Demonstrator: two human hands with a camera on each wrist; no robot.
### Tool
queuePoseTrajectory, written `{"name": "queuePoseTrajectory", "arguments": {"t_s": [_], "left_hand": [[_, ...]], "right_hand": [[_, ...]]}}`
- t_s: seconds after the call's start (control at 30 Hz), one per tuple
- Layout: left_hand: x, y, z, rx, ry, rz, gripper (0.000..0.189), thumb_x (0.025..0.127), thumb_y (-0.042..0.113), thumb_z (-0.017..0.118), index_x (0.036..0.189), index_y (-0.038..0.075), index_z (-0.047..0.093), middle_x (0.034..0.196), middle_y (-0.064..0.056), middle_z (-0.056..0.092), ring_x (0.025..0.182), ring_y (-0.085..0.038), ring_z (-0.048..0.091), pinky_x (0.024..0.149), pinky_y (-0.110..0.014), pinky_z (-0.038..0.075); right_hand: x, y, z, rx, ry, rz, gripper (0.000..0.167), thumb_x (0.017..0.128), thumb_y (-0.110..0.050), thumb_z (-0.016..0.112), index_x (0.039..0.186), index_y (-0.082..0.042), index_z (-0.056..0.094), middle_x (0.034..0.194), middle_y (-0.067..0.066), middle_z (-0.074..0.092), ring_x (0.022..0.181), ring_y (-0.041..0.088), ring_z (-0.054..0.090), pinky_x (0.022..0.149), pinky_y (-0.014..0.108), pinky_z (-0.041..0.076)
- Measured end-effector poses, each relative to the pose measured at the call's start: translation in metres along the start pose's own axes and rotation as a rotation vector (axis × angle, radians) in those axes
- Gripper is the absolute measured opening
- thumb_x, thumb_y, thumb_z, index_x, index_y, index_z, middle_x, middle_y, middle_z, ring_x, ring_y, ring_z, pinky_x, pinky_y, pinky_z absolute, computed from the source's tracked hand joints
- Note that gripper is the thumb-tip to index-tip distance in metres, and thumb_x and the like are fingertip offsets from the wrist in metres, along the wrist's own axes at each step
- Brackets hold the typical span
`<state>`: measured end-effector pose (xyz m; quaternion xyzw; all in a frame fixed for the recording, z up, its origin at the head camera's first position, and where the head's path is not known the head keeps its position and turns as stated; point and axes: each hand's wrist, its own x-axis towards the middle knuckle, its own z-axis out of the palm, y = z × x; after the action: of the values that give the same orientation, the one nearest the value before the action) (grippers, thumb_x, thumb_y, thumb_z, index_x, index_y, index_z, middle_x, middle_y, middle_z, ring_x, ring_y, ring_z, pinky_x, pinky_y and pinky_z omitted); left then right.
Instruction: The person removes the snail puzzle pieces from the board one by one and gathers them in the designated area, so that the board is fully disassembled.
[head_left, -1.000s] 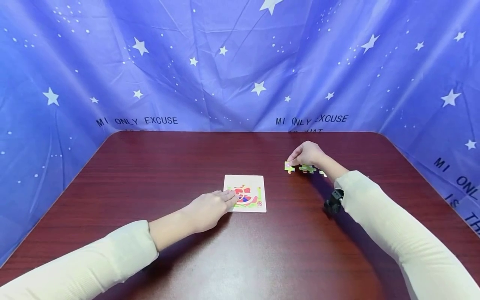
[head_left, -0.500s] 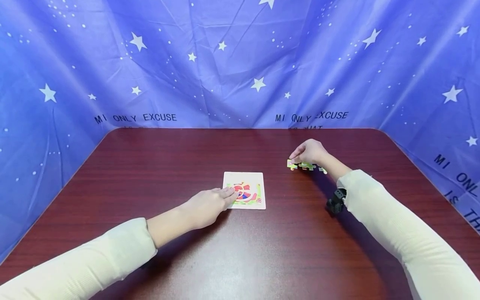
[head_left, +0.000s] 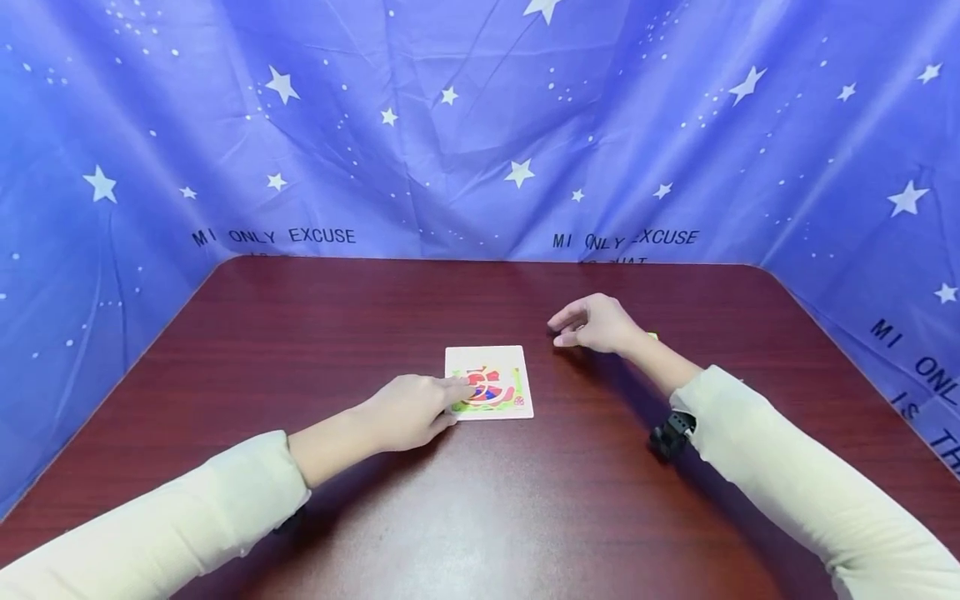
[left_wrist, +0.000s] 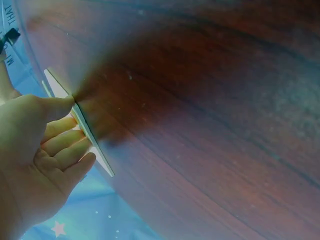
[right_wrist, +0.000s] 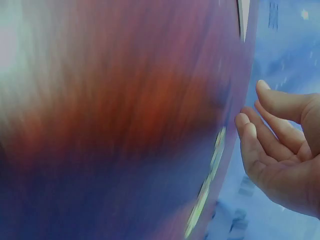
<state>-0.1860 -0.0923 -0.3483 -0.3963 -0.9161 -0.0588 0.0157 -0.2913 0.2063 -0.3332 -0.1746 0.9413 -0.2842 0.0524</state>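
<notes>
We see the board (head_left: pixel 487 356) on the table, just left of the middle, square with rounded corners and a pale rim. Inside the rim lies a picture (head_left: pixel 497 395) in red, blue and green with white curves, filling the nearer part; the strip at the far side is plain and pale. From the left wrist the board shows as a thin, flat slab with a straight edge.

Our left hand (head_left: pixel 408 411) rests on the board's left side, fingers laid over the top and covering part of the picture, thumb against the edge. Our right hand (head_left: pixel 596 323) hangs to the right of the board, apart from it, fingers loosely bent; a moderate gap parts the thumb from the fingertips, and we see nothing held between them. The pieces (right_wrist: pixel 202 192) lie near it on the table, thin and yellow-green, seen almost edge-on; we cannot make out their outlines.

The table (head_left: pixel 480 508) is dark red-brown wood with streaky grain and a glossy patch. Behind it hangs a creased blue curtain (head_left: pixel 420 150) with white stars and black lettering. Our sleeves (head_left: pixel 187 517) are soft, cream cloth, and a small black device (head_left: pixel 671 435) sits at the right cuff.
</notes>
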Motion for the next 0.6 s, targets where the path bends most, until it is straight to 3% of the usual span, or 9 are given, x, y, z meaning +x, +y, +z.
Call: {"name": "queuePoseTrajectory", "arguments": {"t_s": [0.03, 0.13, 0.37, 0.6], "left_hand": [[0.0, 0.0, 0.0, 0.003, 0.004, 0.0, 0.039, 0.09, 0.015, 0.065, 0.128, 0.009, 0.061, 0.131, -0.009, 0.064, 0.11, -0.023, 0.068, 0.085, -0.039, 0.057], [0.0, -0.001, -0.002, 0.012, 0.008, -0.009, 0.04, 0.09, 0.017, 0.064, 0.129, 0.01, 0.061, 0.132, -0.008, 0.063, 0.111, -0.023, 0.067, 0.085, -0.039, 0.057], [-0.002, -0.004, -0.002, -0.026, 0.025, -0.024, 0.039, 0.09, 0.017, 0.064, 0.129, 0.011, 0.061, 0.134, -0.008, 0.062, 0.111, -0.023, 0.067, 0.085, -0.04, 0.057], [0.002, -0.006, -0.002, -0.018, 0.001, 0.006, 0.04, 0.09, 0.016, 0.064, 0.13, 0.013, 0.061, 0.133, -0.008, 0.062, 0.116, -0.023, 0.065, 0.088, -0.041, 0.056]], "right_hand": [[-0.002, -0.005, 0.002, 0.011, -0.011, -0.028, 0.028, 0.077, -0.013, 0.079, 0.104, -0.005, 0.074, 0.096, 0.012, 0.076, 0.084, 0.018, 0.074, 0.087, 0.037, 0.055], [-0.006, -0.021, 0.009, 0.044, -0.055, -0.089, 0.028, 0.077, -0.011, 0.079, 0.103, -0.005, 0.074, 0.097, 0.011, 0.076, 0.087, 0.02, 0.073, 0.08, 0.032, 0.058], [-0.009, -0.046, 0.026, 0.08, -0.13, -0.162, 0.026, 0.073, -0.007, 0.081, 0.099, -0.004, 0.075, 0.09, 0.009, 0.076, 0.078, 0.011, 0.069, 0.062, 0.017, 0.053], [-0.014, -0.047, 0.039, 0.044, -0.127, -0.192, 0.024, 0.072, -0.006, 0.081, 0.096, -0.007, 0.076, 0.085, 0.005, 0.075, 0.072, 0.006, 0.064, 0.065, 0.018, 0.055]]}}
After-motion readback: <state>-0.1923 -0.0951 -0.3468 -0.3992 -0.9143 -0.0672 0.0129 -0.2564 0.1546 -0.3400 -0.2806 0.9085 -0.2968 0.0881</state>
